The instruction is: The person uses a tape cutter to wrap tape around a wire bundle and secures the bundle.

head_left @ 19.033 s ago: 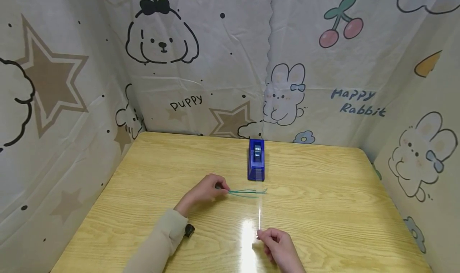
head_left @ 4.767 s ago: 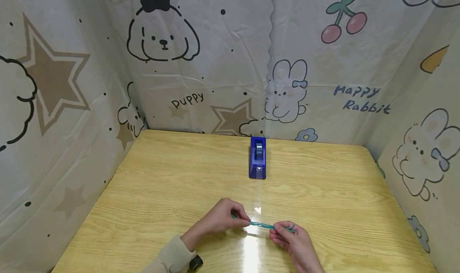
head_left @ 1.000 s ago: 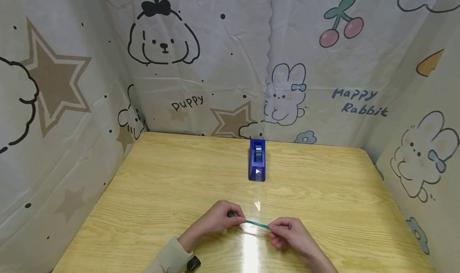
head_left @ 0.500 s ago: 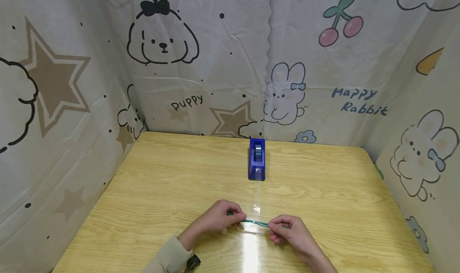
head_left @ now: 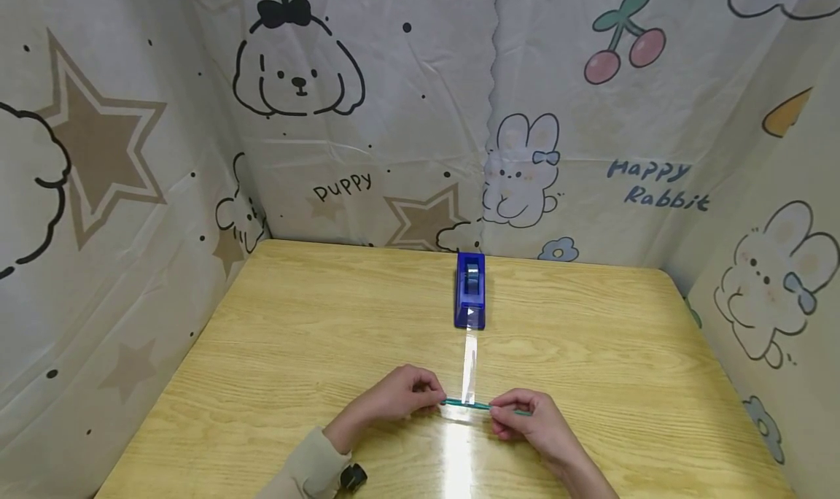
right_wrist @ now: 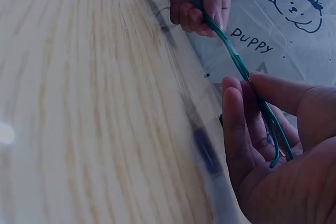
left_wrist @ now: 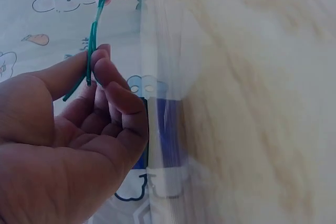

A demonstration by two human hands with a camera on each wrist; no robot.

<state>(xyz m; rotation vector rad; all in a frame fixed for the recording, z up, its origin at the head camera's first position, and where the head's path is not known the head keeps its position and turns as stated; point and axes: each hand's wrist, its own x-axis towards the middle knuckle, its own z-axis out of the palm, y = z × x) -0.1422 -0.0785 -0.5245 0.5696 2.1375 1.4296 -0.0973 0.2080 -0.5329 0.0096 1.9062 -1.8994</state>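
Step in hand, as we judge it: binding a bundle of green cords (head_left: 465, 404) with clear tape (head_left: 469, 364). The bundle is stretched between both hands near the front of the surface (head_left: 295, 324), and appears to be held just above it.

Left hand (head_left: 402, 395) pinches one end between thumb and fingers. Right hand (head_left: 531, 419) pinches the other in the same way. Both wrist views show short loose cord ends past each pinch, towards the palm. A glossy patch on the span between the hands is probably tape.

The tape runs from the blue dispenser (head_left: 464, 300), near the far edge of the surface, to that middle span, where its end meets the cords. We cannot tell how many turns, if any, are on.

Next move, our estimate: it calls for rolling the bundle with both hands in step, strip kept taut and flat, then parting the tape at the dispenser. Risk noted: uneven turning could twist the cords or crease the strip.

Writing: the cloth (head_left: 407, 83) behind reads "PUPPY" on our left and "Happy Rabbit" on our right. "PUPPY" also reads clearly in the right wrist view. We can make out no brand or label on the dispenser.
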